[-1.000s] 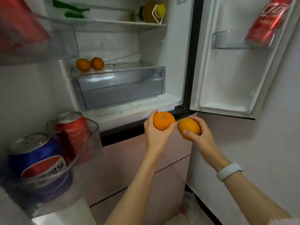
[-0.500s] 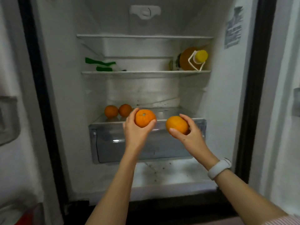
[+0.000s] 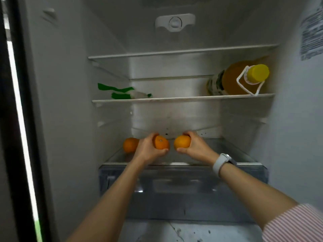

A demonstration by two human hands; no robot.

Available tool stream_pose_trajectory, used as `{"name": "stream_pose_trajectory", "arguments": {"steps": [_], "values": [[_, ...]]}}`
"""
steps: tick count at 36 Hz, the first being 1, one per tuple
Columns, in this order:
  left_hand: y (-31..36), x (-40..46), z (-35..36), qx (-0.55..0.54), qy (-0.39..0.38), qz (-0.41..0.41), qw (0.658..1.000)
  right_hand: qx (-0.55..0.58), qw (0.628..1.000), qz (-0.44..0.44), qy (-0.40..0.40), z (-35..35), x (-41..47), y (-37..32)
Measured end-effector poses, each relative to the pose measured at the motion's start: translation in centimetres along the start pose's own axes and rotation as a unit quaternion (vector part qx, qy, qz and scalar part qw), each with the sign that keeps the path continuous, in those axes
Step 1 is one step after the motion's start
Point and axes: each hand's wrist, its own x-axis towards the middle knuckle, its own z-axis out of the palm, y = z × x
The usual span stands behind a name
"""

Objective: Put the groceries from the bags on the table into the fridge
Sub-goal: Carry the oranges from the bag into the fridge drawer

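Observation:
The open fridge fills the view. My left hand (image 3: 148, 149) grips an orange (image 3: 161, 142) low over the glass shelf (image 3: 232, 154) that covers the crisper drawer. My right hand (image 3: 195, 148) grips a second orange (image 3: 182, 142) just to the right of it, the two fruits almost touching. Another orange (image 3: 130, 144) lies on that same shelf at the left, partly hidden behind my left hand. Whether the held oranges touch the shelf I cannot tell.
A clear crisper drawer (image 3: 183, 187) sits below the shelf. The middle shelf (image 3: 183, 98) carries a green-and-white packet (image 3: 122, 92) at left and a lying oil bottle (image 3: 239, 79) with yellow cap at right. The fridge's dark door edge (image 3: 17, 119) runs down the left.
Both hands have moved forward and down into the fridge with their oranges, from in front of the drawer to over the glass shelf. The view has come closer to the fridge.

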Motion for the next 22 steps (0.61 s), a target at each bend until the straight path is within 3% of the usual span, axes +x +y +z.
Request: {"name": "stream_pose_trajectory", "arguments": {"steps": [7,22], "values": [[-0.8,3.5,2.4,0.100,-0.023,0.063,0.993,-0.011,0.998,0.032,-0.049,1.0,3.6,1.9],[-1.1,5.3,4.2,0.311,-0.065,0.076,0.945,-0.057,0.995,0.043,-0.075,1.4,4.0,3.2]]}}
